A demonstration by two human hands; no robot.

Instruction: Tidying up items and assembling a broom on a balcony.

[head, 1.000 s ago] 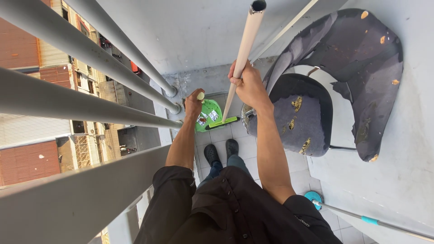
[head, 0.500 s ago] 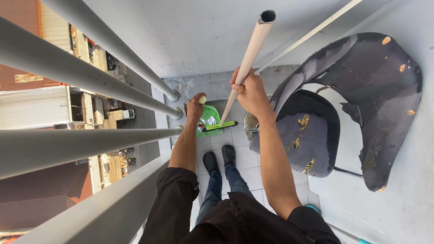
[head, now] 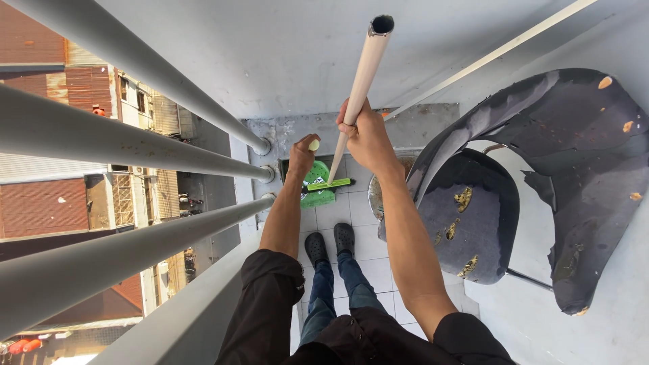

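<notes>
Both hands grip: the right hand (head: 365, 138) is wrapped around a long cream tubular broom handle (head: 362, 78), the left hand (head: 302, 157) closed on the pale handle tip of a green plastic dustpan (head: 318, 184) just below, beside grey metal railing bars (head: 135, 152).

Both arms stretched downward, left hand (head: 301, 157) fisted, right hand (head: 366, 137) clenched higher

— What sort of place is this?
— A narrow upper-floor balcony: grey metal railing bars (head: 135, 149), white floor tiles (head: 368, 243), a worn chair (head: 473, 216), rooftops and street (head: 203, 196) far below.
</notes>
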